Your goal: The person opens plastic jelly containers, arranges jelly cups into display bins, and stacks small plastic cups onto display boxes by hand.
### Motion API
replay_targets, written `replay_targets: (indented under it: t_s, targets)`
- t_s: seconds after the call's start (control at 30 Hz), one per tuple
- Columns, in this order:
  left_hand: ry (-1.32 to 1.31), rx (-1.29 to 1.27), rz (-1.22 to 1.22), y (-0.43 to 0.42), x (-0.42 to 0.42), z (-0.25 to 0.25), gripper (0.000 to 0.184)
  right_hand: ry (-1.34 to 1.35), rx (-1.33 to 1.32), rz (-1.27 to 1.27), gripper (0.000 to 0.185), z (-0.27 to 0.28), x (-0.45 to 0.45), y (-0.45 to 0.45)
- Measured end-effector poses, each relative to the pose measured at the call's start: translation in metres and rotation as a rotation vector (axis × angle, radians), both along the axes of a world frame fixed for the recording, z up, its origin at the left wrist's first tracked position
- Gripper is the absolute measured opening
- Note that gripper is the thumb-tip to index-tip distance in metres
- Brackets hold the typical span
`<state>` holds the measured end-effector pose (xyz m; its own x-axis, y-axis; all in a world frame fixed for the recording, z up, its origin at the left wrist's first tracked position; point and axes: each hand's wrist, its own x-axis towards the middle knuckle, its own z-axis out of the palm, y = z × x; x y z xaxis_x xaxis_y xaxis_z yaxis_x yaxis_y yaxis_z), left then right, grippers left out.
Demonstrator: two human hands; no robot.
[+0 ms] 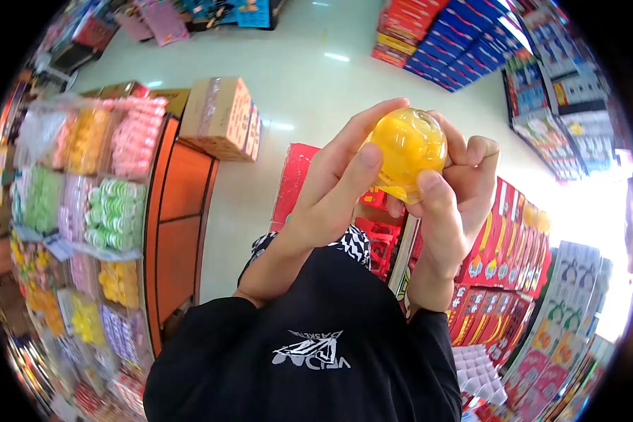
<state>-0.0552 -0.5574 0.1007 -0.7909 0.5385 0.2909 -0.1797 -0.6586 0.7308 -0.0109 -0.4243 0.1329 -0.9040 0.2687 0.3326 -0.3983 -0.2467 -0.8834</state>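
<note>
Held up in front of my chest is a shiny yellow see-through ball (409, 151), with a solid yellow shape inside that I cannot make out and a flatter lower edge. My left hand (344, 165) grips its left side, thumb on the near face and fingers behind. On the other side my right hand (461, 176) is closed round it, the thumb pressing the lower right face and the other fingers curled at the right. The fingertips behind the ball are partly hidden.
To the left stands an orange-sided display shelf (179, 232) with small packed goods in bins. A cardboard box (218, 116) sits beyond it. Red boxes (496, 239) are stacked on the right, blue boxes (461, 42) at the far right. Pale floor (302, 84) lies ahead.
</note>
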Motion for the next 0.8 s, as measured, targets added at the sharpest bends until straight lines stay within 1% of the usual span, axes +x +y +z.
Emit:
replay_targets:
  t_s: [0.13, 0.27, 0.37, 0.53, 0.63, 0.73, 0.8]
  targets:
    - [0.010, 0.015, 0.170, -0.022, 0.008, 0.003, 0.052, 0.029, -0.023, 0.097, 0.042, 0.003, -0.003, -0.028]
    - [-0.008, 0.082, 0.215, -0.043, 0.016, -0.001, 0.052, 0.012, -0.045, 0.234, 0.041, 0.003, -0.001, -0.046]
    - [0.001, 0.123, 0.243, -0.054, 0.016, -0.005, 0.051, 0.011, -0.014, 0.247, 0.041, 0.000, -0.004, -0.055]
    - [0.166, -0.003, 0.408, -0.064, 0.015, -0.001, 0.050, 0.043, 0.033, 0.230, 0.042, 0.004, -0.006, -0.070]
    - [0.199, -0.011, 0.436, -0.072, 0.022, 0.001, 0.049, 0.095, 0.033, 0.231, 0.042, 0.003, -0.007, -0.078]
    - [0.207, 0.004, 0.481, -0.079, 0.031, 0.004, 0.049, 0.107, 0.027, 0.307, 0.042, 0.006, -0.005, -0.084]
    - [0.223, -0.030, 0.533, -0.085, 0.035, 0.007, 0.049, 0.133, 0.019, 0.325, 0.042, 0.005, -0.007, -0.090]
